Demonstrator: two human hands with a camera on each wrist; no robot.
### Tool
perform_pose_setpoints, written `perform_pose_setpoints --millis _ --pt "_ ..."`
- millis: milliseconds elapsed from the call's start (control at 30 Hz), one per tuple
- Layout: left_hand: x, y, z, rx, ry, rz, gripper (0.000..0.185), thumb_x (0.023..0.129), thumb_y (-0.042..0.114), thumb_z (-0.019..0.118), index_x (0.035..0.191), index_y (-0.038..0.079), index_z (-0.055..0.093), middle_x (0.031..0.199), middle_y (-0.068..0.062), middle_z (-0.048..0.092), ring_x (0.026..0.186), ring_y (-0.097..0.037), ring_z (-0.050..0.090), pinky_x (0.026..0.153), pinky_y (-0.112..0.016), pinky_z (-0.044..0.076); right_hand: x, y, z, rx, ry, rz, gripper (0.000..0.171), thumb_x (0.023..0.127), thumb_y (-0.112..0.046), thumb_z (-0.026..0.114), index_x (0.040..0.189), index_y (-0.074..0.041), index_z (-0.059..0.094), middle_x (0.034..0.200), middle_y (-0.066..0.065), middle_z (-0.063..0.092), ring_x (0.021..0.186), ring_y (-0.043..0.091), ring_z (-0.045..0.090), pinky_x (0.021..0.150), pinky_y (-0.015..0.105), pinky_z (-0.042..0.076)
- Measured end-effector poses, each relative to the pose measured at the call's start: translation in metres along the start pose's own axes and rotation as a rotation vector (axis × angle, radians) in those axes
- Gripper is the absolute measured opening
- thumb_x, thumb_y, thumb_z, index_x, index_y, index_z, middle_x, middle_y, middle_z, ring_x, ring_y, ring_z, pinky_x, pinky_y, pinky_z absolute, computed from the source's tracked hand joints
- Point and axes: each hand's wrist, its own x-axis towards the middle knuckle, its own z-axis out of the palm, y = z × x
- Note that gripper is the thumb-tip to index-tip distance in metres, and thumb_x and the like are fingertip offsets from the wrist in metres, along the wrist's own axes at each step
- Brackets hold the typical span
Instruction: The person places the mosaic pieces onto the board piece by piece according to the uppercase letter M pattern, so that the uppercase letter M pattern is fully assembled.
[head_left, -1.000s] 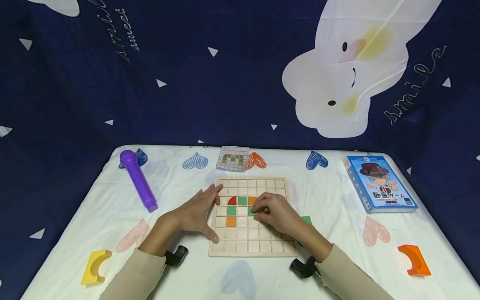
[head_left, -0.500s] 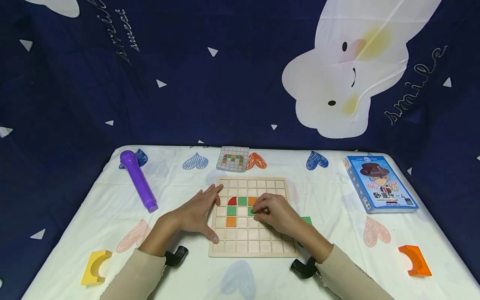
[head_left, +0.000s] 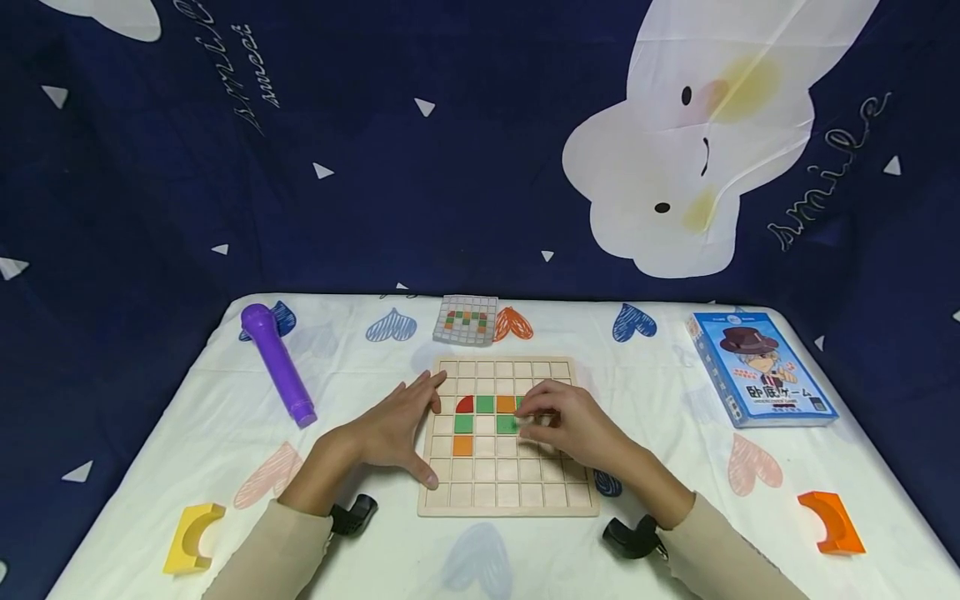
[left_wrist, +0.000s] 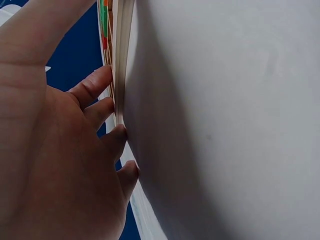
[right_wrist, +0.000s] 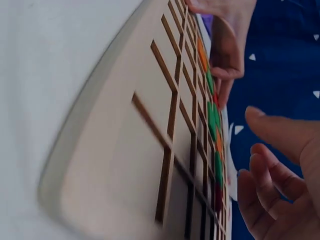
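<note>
No tile is clearly gripped: the right hand [head_left: 573, 429] is held low over the right-middle cells of the wooden grid board [head_left: 507, 500], fingers bent toward a green tile [head_left: 507, 424], but whether a piece is pinched between them cannot be told from the head view; in the right wrist view the fingers [right_wrist: 267, 172] appear loosely curled with nothing plainly between them. The left hand [head_left: 393, 425] is laid flat, fingers spread, on the board's left edge; its fingertips [left_wrist: 121, 132] are seen pressed against the rim. 6 coloured pieces are seated in the board: a red quarter-round tile [head_left: 465, 404], 3 green squares and 2 orange ones. The tiles are judged light, stiff, thin and smooth, likely slippery when flush in a cell, so hold is best taken at 2 opposite edges with fingertips. Noted elsewhere on the white cloth [head_left: 225, 400]: pattern card [head_left: 466, 317], purple marker [head_left: 277, 363], blue box [head_left: 759, 367], yellow block [head_left: 192, 537], orange block [head_left: 831, 521].
</note>
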Motion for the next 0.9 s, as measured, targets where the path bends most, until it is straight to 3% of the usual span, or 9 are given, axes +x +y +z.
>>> perform_pose_setpoints --millis 200,467,700,900 --pt "0.001 0.000 0.001 0.000 -0.001 -0.003 0.092 0.050 0.053 0.099 0.115 0.014 0.046 0.172 -0.014 0.019 0.161 -0.039 0.012 0.131 -0.061 0.014 -0.016 0.010 -0.014 -0.010 -0.012 -0.014 0.027 0.086 -0.025 0.082 0.111 -0.016 0.076 0.117 -0.006 0.071 0.103 0.016 0.066 0.082 0.026 0.057" --pt "0.001 0.000 0.001 -0.005 -0.002 0.000 0.093 0.050 0.054 0.098 0.115 0.014 0.046 0.172 -0.014 0.019 0.161 -0.039 0.012 0.131 -0.061 0.014 -0.041 0.028 -0.035 -0.004 0.008 0.024 0.035 0.087 -0.028 0.081 0.119 -0.017 0.073 0.125 -0.003 0.070 0.107 0.018 0.064 0.086 0.028 0.060" --pt "0.001 0.000 0.001 -0.007 -0.002 0.002 0.093 0.050 0.054 0.098 0.115 0.014 0.046 0.172 -0.014 0.019 0.161 -0.039 0.012 0.131 -0.062 0.014 -0.063 0.038 -0.053 -0.060 0.044 0.066 0.042 0.084 -0.026 0.083 0.124 -0.017 0.072 0.132 -0.001 0.069 0.121 0.005 0.060 0.095 0.030 0.060" --pt "0.001 -0.002 0.002 -0.002 0.000 0.005 0.093 0.050 0.055 0.098 0.115 0.014 0.045 0.172 -0.014 0.020 0.161 -0.040 0.012 0.131 -0.063 0.014 -0.076 0.047 -0.057 -0.104 0.053 0.094 0.045 0.084 -0.028 0.083 0.127 -0.022 0.071 0.137 -0.002 0.067 0.128 0.008 0.058 0.103 0.018 0.052"
